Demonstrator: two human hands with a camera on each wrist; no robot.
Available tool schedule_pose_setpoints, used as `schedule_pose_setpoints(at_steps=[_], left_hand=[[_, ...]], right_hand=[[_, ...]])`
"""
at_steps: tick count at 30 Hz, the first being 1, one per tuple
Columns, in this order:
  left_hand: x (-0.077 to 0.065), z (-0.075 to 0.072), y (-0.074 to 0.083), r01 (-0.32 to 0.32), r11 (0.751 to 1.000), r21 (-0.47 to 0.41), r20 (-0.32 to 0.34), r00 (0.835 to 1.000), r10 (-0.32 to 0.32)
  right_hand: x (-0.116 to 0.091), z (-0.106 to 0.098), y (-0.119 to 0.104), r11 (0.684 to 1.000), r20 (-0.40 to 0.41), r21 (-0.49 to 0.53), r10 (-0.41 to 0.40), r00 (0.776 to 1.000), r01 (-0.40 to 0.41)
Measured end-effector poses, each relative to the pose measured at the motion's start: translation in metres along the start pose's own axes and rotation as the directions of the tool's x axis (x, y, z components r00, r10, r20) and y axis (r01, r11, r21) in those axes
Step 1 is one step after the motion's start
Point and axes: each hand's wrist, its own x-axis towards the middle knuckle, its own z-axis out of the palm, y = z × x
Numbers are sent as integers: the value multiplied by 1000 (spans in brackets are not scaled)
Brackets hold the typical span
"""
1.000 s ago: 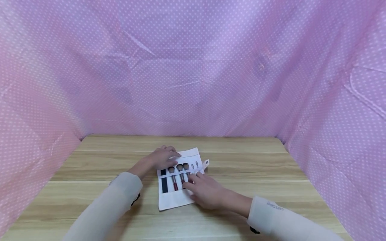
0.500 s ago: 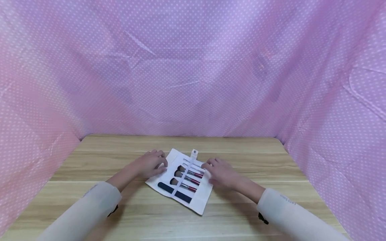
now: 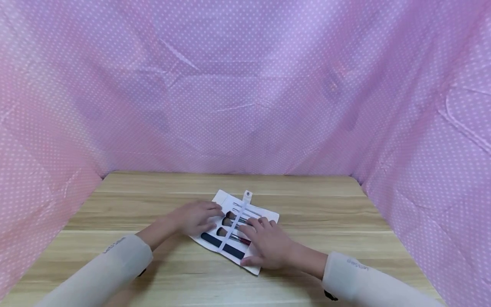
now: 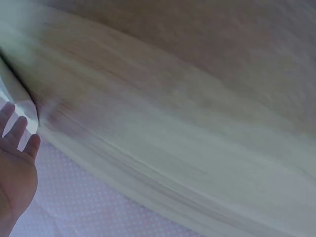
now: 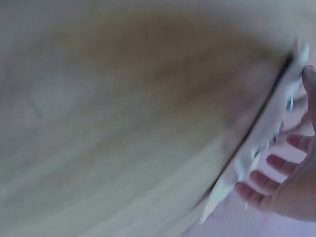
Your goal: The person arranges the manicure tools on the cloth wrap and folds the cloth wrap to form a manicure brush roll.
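Observation:
An unrolled white brush roll (image 3: pixel 219 196) lies slanted on the table, holding several makeup brushes (image 3: pixel 221 231), a black flat strip (image 3: pixel 232 250) and thin metal tools (image 3: pixel 245 207) under a white elastic band (image 3: pixel 228 237). The brush heads point left. My left hand (image 3: pixel 196 216) rests at the roll's left edge with loosely bent fingers. Over the right side spreads my right hand (image 3: pixel 270 244), covering part of the brush handles. In the right wrist view its fingers (image 5: pixel 264 181) stand apart beside the roll's edge (image 5: pixel 247 148). Neither hand visibly grips anything.
The wooden table (image 3: pixel 345 213) extends around the roll on all sides. A pink dotted cloth (image 3: pixel 245 106) hangs behind the table and along both sides. A snap tab (image 3: pixel 247 195) sticks out from the roll's far edge.
The roll has turned counter-clockwise, its brush heads swinging from far to left. In the last half second my right hand moved left over the brushes, and my left hand moved slightly right.

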Motion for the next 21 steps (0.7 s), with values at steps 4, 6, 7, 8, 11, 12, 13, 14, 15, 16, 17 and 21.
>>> schedule_pose_setpoints(at_steps=[4,6,7,8,11,12,13,14,15,16,17,21], left_hand=[[-2,-1,4,23,1000,-21,54,998,-22],[-4,0,5,32,999,-24,59,998,-30],[-5,0,5,32,999,-22,56,998,-31],[-6,0,5,34,999,-20,54,998,-33],[-10,1,7,40,999,-26,43,998,-39],[-12,1,7,37,999,-22,35,999,-36],[-12,0,8,34,999,-19,33,999,-33],[-14,0,9,30,999,-17,30,999,-30],[-14,-1,11,26,1000,-12,28,999,-25],[-15,-2,13,20,1000,-6,27,999,-20],[-16,-2,15,17,1000,1,31,999,-17],[-18,-3,24,9,999,37,48,999,-11]], right_hand=[[-4,8,-7,999,29,-29,18,999,-17],[-6,10,-6,999,26,-20,35,999,-34],[-6,10,-5,999,26,-7,43,999,-42],[-7,11,-4,999,26,9,49,998,-49],[-8,11,2,996,34,65,58,998,-61],[-9,11,4,995,37,82,59,998,-62],[-9,10,7,994,43,95,59,997,-63],[-9,9,10,992,49,108,59,997,-64],[-9,8,14,990,56,123,57,997,-64],[-9,6,18,989,63,135,52,997,-60],[-10,3,23,986,75,154,48,996,-60],[-12,-5,44,974,136,218,31,990,-61]])
